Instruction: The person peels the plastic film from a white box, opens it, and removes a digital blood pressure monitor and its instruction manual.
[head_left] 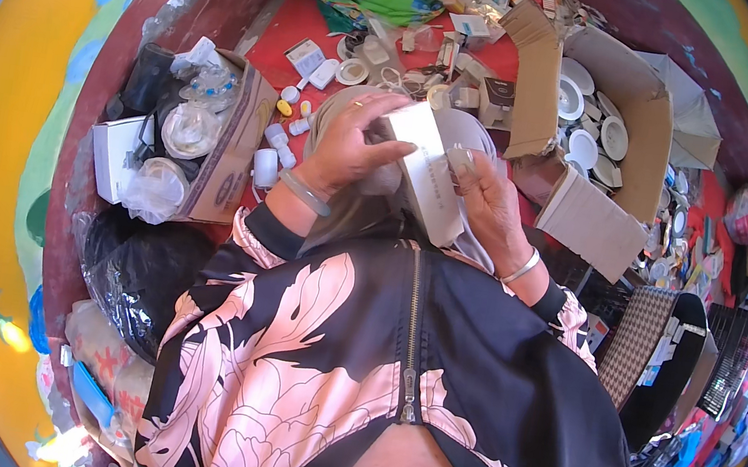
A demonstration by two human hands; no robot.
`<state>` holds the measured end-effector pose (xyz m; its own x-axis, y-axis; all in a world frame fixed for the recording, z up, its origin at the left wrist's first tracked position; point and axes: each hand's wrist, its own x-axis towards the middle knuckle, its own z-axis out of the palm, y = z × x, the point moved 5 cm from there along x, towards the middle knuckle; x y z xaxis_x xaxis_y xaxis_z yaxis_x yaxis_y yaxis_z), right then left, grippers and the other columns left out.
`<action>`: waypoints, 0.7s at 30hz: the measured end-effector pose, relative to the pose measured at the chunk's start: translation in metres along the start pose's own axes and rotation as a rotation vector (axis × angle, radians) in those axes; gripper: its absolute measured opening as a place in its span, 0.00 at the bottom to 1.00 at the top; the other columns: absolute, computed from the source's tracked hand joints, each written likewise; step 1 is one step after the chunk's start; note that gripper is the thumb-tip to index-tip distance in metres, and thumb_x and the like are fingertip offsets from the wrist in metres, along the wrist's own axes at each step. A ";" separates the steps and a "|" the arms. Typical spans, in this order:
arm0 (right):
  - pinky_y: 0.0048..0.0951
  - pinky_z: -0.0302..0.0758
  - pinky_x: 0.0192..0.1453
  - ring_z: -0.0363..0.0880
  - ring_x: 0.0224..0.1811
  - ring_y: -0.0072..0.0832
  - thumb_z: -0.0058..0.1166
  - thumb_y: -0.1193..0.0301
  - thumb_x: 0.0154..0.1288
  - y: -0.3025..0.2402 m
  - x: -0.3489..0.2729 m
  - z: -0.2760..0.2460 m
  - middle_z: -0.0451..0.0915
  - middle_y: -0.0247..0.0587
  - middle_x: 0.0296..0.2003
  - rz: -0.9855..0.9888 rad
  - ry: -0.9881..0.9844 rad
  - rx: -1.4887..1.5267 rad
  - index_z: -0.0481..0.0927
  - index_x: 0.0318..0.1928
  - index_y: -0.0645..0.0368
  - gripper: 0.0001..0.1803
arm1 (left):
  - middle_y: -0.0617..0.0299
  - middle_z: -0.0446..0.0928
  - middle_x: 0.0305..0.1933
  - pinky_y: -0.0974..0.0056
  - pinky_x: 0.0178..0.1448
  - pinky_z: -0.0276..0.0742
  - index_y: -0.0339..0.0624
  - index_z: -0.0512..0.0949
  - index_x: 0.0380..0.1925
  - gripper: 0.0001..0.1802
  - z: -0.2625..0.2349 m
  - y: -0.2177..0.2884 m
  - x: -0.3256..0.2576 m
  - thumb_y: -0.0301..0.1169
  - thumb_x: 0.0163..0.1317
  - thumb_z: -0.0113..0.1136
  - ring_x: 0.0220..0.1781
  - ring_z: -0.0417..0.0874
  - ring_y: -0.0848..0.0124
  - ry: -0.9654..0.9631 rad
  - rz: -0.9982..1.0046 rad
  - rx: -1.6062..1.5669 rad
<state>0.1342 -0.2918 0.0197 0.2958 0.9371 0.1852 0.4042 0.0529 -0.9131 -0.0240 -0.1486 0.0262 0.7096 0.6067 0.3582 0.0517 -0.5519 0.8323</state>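
Note:
A small white cardboard box is held up in front of me over my lap. My left hand grips its top left end, fingers curled over the edge. My right hand holds its right side, with a small round grey part pinched at the fingertips against the box. Each wrist wears a pale bangle. Below the hands are my grey-trousered knees and a black jacket with pink flowers.
A big open carton of round white fittings stands at right. Another carton with plastic bags and bottles stands at left. Small white parts and boxes litter the red floor. Black bags lie at lower left.

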 end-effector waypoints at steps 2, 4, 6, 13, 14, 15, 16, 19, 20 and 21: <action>0.30 0.72 0.33 0.74 0.26 0.31 0.46 0.70 0.72 -0.006 0.003 0.005 0.75 0.44 0.25 -0.017 -0.025 -0.040 0.75 0.46 0.58 0.08 | 0.50 0.77 0.52 0.59 0.62 0.68 0.40 0.75 0.55 0.35 0.003 0.006 -0.004 0.43 0.47 0.74 0.56 0.76 0.58 0.030 -0.109 0.006; 0.30 0.71 0.33 0.73 0.27 0.28 0.47 0.70 0.72 -0.009 0.007 0.005 0.74 0.43 0.24 0.006 -0.054 -0.037 0.75 0.47 0.58 0.08 | 0.50 0.76 0.52 0.59 0.62 0.68 0.40 0.75 0.54 0.34 0.008 0.003 -0.007 0.42 0.47 0.74 0.56 0.76 0.58 0.055 -0.201 -0.092; 0.29 0.72 0.34 0.75 0.28 0.27 0.47 0.70 0.72 -0.004 0.007 0.007 0.75 0.42 0.25 0.045 -0.075 0.013 0.75 0.47 0.58 0.08 | 0.50 0.76 0.53 0.59 0.63 0.68 0.40 0.75 0.54 0.33 0.011 0.002 -0.010 0.40 0.48 0.73 0.57 0.75 0.57 0.071 -0.207 -0.136; 0.25 0.73 0.36 0.76 0.34 0.17 0.46 0.72 0.73 0.006 0.005 0.010 0.78 0.34 0.30 0.207 -0.063 0.378 0.75 0.47 0.62 0.08 | 0.52 0.76 0.53 0.60 0.63 0.68 0.38 0.74 0.54 0.31 0.017 -0.008 -0.009 0.35 0.49 0.71 0.57 0.75 0.61 0.069 -0.207 -0.164; 0.24 0.73 0.36 0.76 0.34 0.17 0.46 0.72 0.73 0.005 0.006 0.009 0.79 0.35 0.30 0.208 -0.067 0.344 0.75 0.47 0.62 0.08 | 0.50 0.76 0.54 0.58 0.63 0.67 0.38 0.75 0.53 0.31 0.017 -0.008 -0.009 0.35 0.47 0.71 0.57 0.74 0.57 0.075 -0.216 -0.181; 0.24 0.73 0.35 0.76 0.33 0.17 0.46 0.72 0.73 0.005 0.007 0.007 0.79 0.35 0.31 0.208 -0.071 0.310 0.75 0.47 0.62 0.09 | 0.49 0.76 0.53 0.58 0.63 0.67 0.38 0.75 0.53 0.31 0.018 -0.007 -0.008 0.35 0.47 0.71 0.57 0.74 0.56 0.081 -0.204 -0.178; 0.24 0.73 0.35 0.77 0.33 0.17 0.47 0.72 0.72 0.005 0.009 0.004 0.79 0.35 0.31 0.208 -0.076 0.276 0.76 0.47 0.63 0.09 | 0.49 0.76 0.53 0.58 0.63 0.67 0.38 0.75 0.53 0.31 0.018 -0.005 -0.007 0.35 0.47 0.71 0.57 0.74 0.56 0.087 -0.191 -0.174; 0.24 0.73 0.33 0.76 0.30 0.17 0.50 0.71 0.71 -0.006 0.019 -0.009 0.79 0.36 0.29 0.041 -0.066 -0.035 0.75 0.47 0.63 0.10 | 0.48 0.76 0.53 0.58 0.63 0.67 0.38 0.75 0.53 0.30 0.018 -0.002 -0.004 0.34 0.47 0.70 0.57 0.74 0.55 0.084 -0.168 -0.150; 0.24 0.72 0.32 0.76 0.29 0.18 0.50 0.71 0.70 -0.011 0.023 -0.010 0.78 0.36 0.28 0.080 -0.099 -0.008 0.76 0.46 0.63 0.10 | 0.48 0.76 0.53 0.58 0.63 0.67 0.38 0.75 0.53 0.30 0.018 -0.002 -0.004 0.34 0.47 0.70 0.57 0.74 0.55 0.081 -0.163 -0.140; 0.24 0.72 0.31 0.76 0.27 0.19 0.51 0.71 0.70 -0.019 0.027 -0.010 0.78 0.36 0.26 0.119 -0.131 0.021 0.76 0.45 0.63 0.10 | 0.49 0.75 0.54 0.59 0.63 0.67 0.38 0.74 0.54 0.30 0.018 -0.002 -0.003 0.33 0.49 0.69 0.57 0.74 0.58 0.064 -0.146 -0.122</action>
<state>0.1433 -0.2711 0.0461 0.2244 0.9741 0.0278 0.3550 -0.0551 -0.9333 -0.0137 -0.1602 0.0158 0.6547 0.7122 0.2532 0.0619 -0.3844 0.9211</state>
